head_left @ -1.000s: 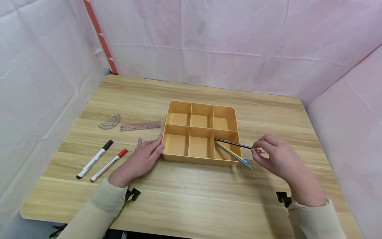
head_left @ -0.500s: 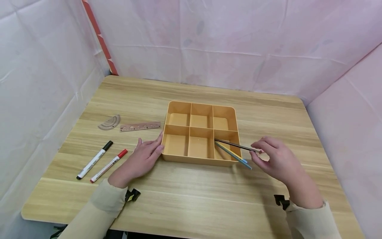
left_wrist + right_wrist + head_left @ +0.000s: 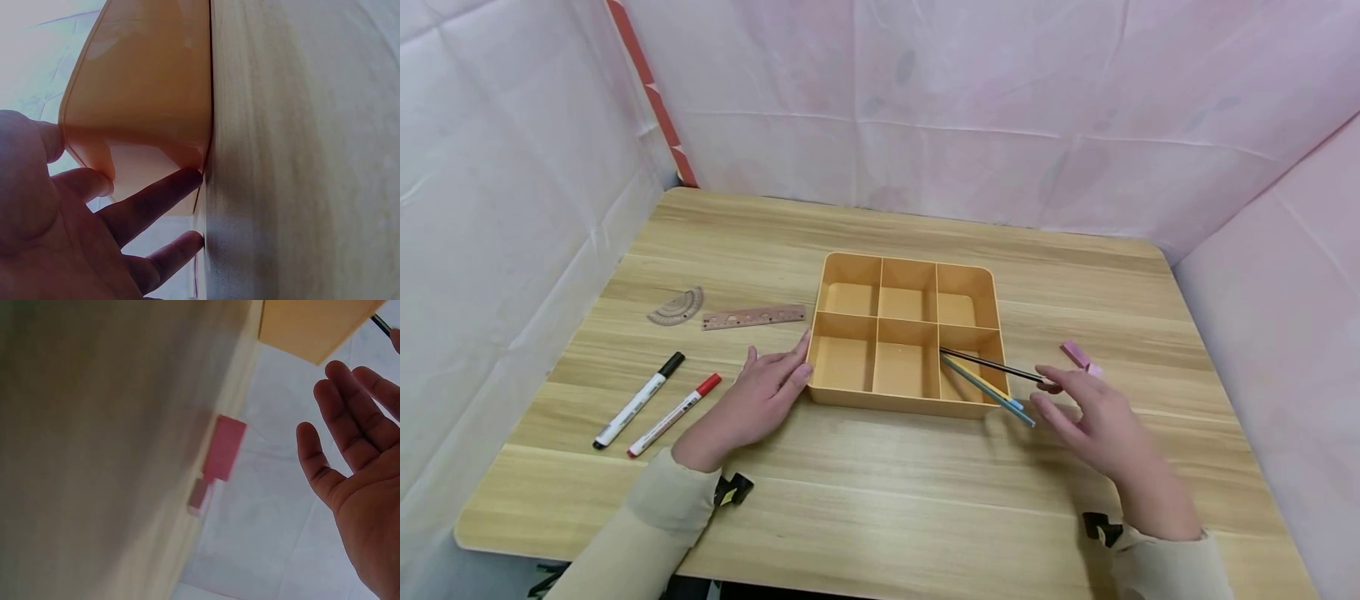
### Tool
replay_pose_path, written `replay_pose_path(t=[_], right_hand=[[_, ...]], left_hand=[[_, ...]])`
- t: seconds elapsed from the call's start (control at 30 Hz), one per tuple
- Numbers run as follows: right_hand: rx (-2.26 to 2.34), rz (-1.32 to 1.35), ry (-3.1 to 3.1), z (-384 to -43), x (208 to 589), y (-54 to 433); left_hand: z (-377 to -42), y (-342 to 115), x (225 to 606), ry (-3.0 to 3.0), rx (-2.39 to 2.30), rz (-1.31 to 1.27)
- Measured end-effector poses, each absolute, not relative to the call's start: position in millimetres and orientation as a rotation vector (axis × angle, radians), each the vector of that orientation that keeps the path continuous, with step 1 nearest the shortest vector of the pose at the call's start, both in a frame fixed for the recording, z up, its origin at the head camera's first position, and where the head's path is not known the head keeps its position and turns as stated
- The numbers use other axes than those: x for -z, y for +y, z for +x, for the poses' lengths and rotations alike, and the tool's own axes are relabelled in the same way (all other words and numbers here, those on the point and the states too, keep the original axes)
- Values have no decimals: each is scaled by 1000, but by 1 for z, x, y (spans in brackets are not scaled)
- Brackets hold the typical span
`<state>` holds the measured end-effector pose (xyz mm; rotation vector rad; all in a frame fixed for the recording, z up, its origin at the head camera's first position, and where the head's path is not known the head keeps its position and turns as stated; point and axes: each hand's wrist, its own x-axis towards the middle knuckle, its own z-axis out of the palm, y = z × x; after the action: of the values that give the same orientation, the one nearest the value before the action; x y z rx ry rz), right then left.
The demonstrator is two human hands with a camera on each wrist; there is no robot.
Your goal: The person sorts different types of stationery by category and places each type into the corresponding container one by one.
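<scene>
A tan organizer box (image 3: 895,404) with several compartments stands mid-table. My left hand (image 3: 760,392) rests its spread fingers against the box's left wall; in the left wrist view the fingertips (image 3: 190,177) touch its corner and lower edge. My right hand (image 3: 1097,417) is to the right of the box, thumb apart from the index finger. The index fingertip is at the outer end of a black pencil (image 3: 992,364), which leans over the right wall from the front right compartment. A yellow pencil (image 3: 981,382) and a blue-grey pencil (image 3: 1000,402) slant out over the front right corner.
Pink blocks (image 3: 1075,353) lie behind my right hand. Left of the box are a ruler (image 3: 754,317), a protractor (image 3: 677,307), a black-capped marker (image 3: 638,402) and a red-capped marker (image 3: 673,416). Cloth walls (image 3: 925,125) enclose the table (image 3: 880,500).
My right hand has shifted slightly toward me and its thumb has parted from the black pencil, which rests on the box wall. The pink blocks behind it have come into view. My left hand stays put.
</scene>
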<state>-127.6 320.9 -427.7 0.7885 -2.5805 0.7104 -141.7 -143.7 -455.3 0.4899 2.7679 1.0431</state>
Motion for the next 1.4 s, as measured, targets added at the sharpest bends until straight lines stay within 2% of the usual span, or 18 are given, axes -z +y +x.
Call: replay_pose_path(t=[0.23, 0.93, 1.4], right_hand=[[-623, 686, -2725, -123, 426, 308], [-534, 814, -2804, -126, 428, 296], [-525, 795, -2879, -126, 429, 291]], left_hand=[[-141, -143, 454, 2763, -1043, 487], [-142, -144, 453, 2763, -1045, 486], [-141, -144, 453, 2776, -1044, 506]])
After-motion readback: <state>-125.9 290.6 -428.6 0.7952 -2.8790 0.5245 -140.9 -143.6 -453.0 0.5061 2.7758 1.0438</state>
